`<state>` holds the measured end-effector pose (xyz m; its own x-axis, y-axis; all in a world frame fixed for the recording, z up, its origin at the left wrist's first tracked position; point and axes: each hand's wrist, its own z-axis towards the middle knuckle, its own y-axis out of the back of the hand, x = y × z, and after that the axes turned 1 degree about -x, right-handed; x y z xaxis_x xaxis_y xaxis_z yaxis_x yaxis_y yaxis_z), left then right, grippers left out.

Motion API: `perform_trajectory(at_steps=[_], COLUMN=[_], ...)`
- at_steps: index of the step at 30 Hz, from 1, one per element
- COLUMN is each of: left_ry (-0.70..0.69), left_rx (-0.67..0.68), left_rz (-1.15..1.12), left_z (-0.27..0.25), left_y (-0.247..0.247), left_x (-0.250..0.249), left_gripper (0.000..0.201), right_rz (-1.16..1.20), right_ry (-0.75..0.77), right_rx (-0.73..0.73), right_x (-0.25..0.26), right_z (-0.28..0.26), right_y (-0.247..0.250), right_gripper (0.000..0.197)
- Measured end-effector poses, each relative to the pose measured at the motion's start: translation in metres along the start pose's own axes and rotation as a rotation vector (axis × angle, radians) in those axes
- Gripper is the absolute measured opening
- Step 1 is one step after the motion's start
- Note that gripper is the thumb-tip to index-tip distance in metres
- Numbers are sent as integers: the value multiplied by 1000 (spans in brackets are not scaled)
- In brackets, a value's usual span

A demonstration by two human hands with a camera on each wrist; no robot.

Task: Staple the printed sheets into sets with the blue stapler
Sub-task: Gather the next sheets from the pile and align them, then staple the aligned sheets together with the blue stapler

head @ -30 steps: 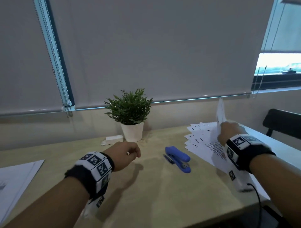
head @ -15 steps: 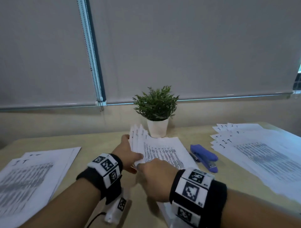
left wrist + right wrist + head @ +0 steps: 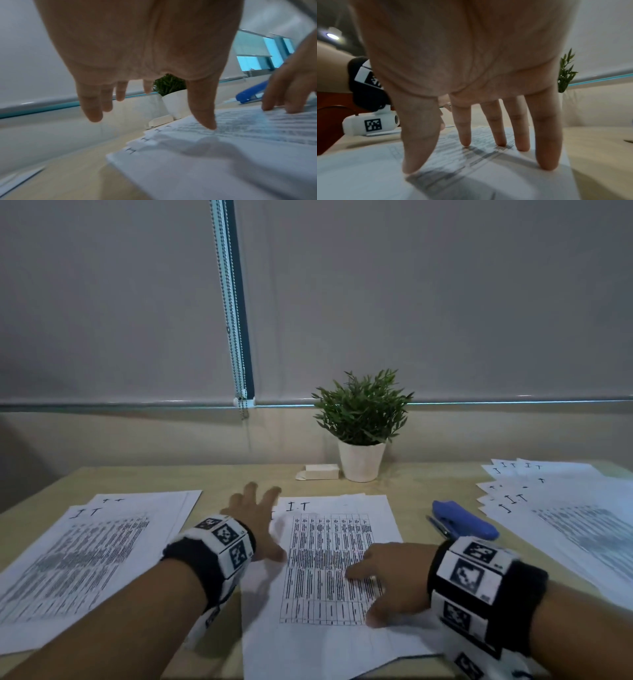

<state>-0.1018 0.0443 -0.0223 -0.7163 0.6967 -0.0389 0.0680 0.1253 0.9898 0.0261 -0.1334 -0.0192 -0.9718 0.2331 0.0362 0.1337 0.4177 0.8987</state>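
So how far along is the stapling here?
Early. Done: a set of sheets lies at the desk's centre. In hand: the right hand presses it flat; the left hand hovers open at its left edge. Left: the blue stapler lies untouched; stacks left and right wait.

A: Any text legible?
B: Handwritten "I.T" atop the middle sheet, near its far edge. The printed table below it is too blurred to read.
A: Other stacks?
B: Left stack, by the tabletop's left edge: "I T" in pen at the top corner, body text unreadable. Right stack, at the right edge: "I T" marks repeated on the fanned top corners.
A: Wristbands?
B: Black-and-white square code markers only, no letters or nos.
A: Blue stapler?
B: No brand legible.
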Motion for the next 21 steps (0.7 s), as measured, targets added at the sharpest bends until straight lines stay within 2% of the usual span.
perform_trajectory(at_steps=[3,5,8,10,12,15,19,21], left_ry=[-194,-253,-273,-273,-258,-223,-243,-259], left_rx=[184,301,354,337,316,277,366,380], left_rz=[63,72,93,147,173,144,163,157], left_z=[0,1,3,3,4,11,16,15], left_y=[-1,-5,-7,-4,-1,0,-5,-6], left_x=[-21,-33,-43,-46,-46,-43,-45,-47], left_gripper=[103,96,91,93,99,108,107,105], right_rz=[76,37,-67,-47,-15,65,152,110], right_ry=[-81,-222,-514,-591,-606,-609,-419,-388], right_rx=[-120,-200,-221,-183,-160,-228,-347,-365], right_x=[-15,-37,-82,-108,-123,-128,-91,-66], right_z=[-1,0,1,1,1,6,15,24], right_y=[11,24,29,16,5,6,28,37], right_gripper=[63,56,53,36,18,19,27,10])
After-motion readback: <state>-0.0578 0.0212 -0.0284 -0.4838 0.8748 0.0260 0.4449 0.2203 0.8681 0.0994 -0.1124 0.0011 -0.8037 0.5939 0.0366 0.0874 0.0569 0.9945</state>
